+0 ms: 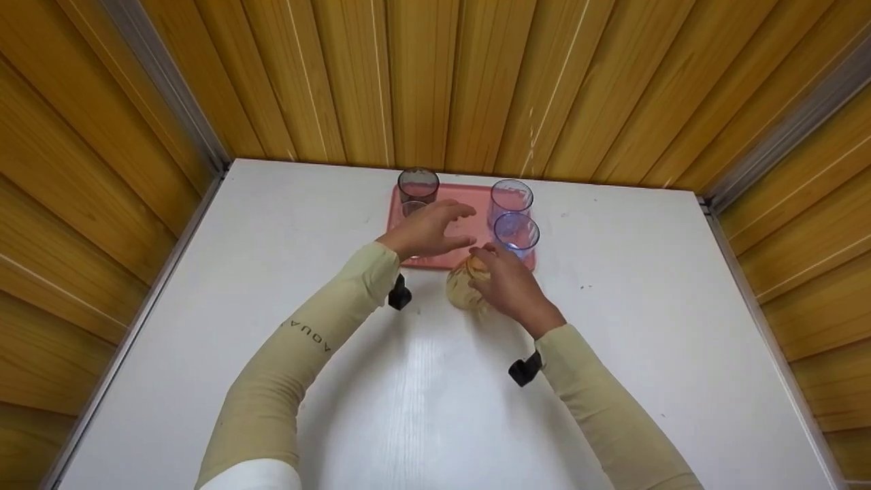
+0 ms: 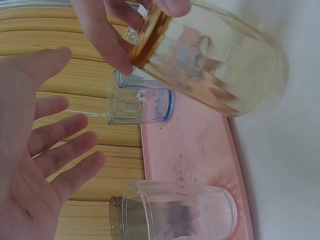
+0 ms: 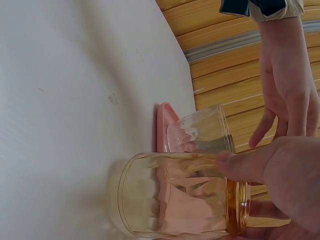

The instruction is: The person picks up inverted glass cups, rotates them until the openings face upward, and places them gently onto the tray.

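My right hand [image 1: 507, 280] grips an amber glass [image 1: 463, 291] by its thick, darker base. This glass is upside down, its wide rim low at the white table, just in front of the pink tray [image 1: 469, 197]. In the right wrist view, the thumb lies along the amber glass [image 3: 185, 200] near its base. My left hand [image 1: 430, 230] is held over the tray's left side with fingers spread and nothing in them. Below it stands a clear glass [image 2: 212, 212], partly hidden by that hand in the head view.
Upright on the tray, a grey glass [image 1: 418, 184] stands at the back left. A pale purple glass [image 1: 512, 197] and a blue glass [image 1: 516, 235] stand along its right side. Wood-patterned panels [image 1: 422, 82] rise behind the white table [image 1: 633, 306] and at both sides.
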